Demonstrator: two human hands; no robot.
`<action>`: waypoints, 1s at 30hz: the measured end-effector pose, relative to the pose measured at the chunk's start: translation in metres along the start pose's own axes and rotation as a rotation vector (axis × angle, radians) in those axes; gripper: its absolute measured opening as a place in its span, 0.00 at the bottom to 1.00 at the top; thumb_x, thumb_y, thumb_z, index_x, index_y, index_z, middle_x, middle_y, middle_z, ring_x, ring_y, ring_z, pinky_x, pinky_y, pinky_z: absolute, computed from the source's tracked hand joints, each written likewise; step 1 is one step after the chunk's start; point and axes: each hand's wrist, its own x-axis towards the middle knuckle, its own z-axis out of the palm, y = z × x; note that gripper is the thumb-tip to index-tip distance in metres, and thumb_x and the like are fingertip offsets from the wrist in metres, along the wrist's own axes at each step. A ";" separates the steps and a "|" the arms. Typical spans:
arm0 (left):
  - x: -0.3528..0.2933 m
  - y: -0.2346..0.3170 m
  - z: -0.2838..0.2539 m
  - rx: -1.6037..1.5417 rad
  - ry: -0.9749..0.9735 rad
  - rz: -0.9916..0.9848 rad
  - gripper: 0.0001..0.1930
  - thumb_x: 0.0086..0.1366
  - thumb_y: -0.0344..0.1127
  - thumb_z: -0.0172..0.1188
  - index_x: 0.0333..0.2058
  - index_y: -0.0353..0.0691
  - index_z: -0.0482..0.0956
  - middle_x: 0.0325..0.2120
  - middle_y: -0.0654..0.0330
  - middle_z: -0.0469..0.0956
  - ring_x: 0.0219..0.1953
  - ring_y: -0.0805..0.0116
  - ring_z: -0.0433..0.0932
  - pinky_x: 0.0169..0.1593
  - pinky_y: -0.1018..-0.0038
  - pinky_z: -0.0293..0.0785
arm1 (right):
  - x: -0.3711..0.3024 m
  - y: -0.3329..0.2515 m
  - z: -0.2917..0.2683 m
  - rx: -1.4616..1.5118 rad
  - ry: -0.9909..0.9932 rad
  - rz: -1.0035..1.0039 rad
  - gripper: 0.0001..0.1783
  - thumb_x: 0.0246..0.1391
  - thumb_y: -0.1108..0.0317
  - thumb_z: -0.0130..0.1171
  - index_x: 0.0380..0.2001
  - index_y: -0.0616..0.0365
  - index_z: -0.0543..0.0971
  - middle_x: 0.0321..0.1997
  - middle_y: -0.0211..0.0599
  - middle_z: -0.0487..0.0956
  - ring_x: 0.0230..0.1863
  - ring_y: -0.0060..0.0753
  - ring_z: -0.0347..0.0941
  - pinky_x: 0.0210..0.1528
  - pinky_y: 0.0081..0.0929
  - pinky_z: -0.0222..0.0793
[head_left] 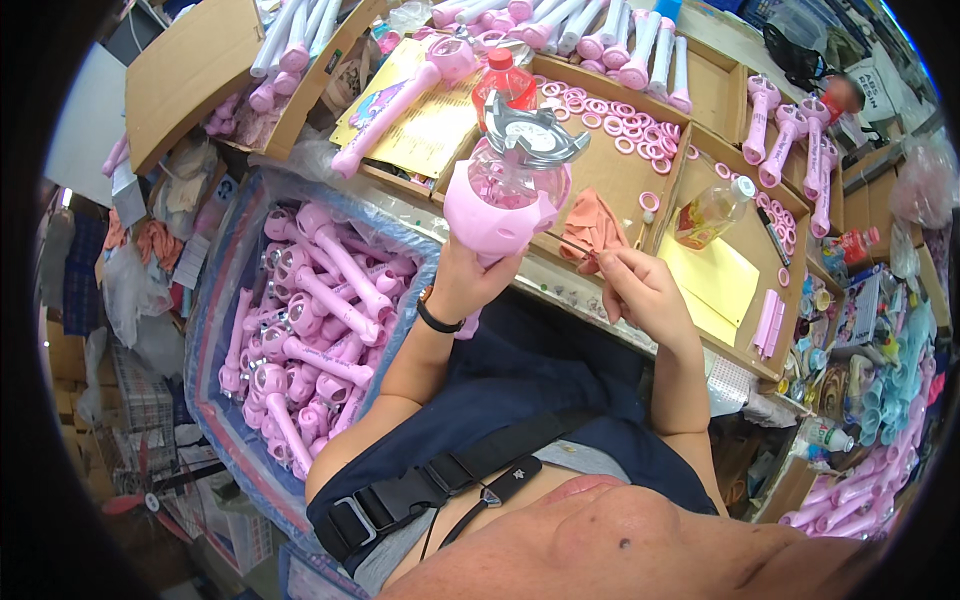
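Left hand (476,278) clasps a pink plastic wand (492,222), long axis running bodyward; right of it, right hand (643,292) pinches a thin dark rod (569,244) pointing wandward.

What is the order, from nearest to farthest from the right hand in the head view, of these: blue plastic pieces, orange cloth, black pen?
1. Orange cloth, just ahead and left of the right hand.
2. Black pen, on the hand's right.
3. Blue plastic pieces, at the picture's far right.

Smooth pink plastic wand (492,220), glossy metallic-looking silver top (530,145)
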 end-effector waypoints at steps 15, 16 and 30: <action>0.003 -0.011 0.000 -0.228 -0.040 -0.115 0.36 0.52 0.27 0.66 0.57 0.33 0.56 0.47 0.54 0.70 0.45 0.65 0.74 0.48 0.72 0.70 | 0.000 0.012 0.027 -0.975 0.526 -0.788 0.13 0.46 0.72 0.64 0.38 0.56 0.78 0.25 0.37 0.77 0.24 0.38 0.74 0.26 0.28 0.70; 0.006 -0.011 -0.001 -0.227 -0.050 -0.113 0.35 0.52 0.26 0.66 0.56 0.33 0.57 0.46 0.55 0.70 0.43 0.66 0.75 0.46 0.72 0.71 | -0.006 0.010 0.026 -0.947 0.536 -0.772 0.13 0.47 0.73 0.62 0.39 0.58 0.78 0.27 0.38 0.78 0.25 0.37 0.75 0.27 0.27 0.69; 0.028 0.002 -0.002 -0.906 0.027 -0.267 0.25 0.58 0.36 0.59 0.51 0.34 0.64 0.38 0.56 0.73 0.30 0.69 0.74 0.33 0.73 0.72 | 0.002 0.132 0.088 0.253 -0.077 -0.288 0.33 0.50 0.67 0.64 0.58 0.63 0.64 0.49 0.39 0.64 0.47 0.31 0.68 0.48 0.26 0.68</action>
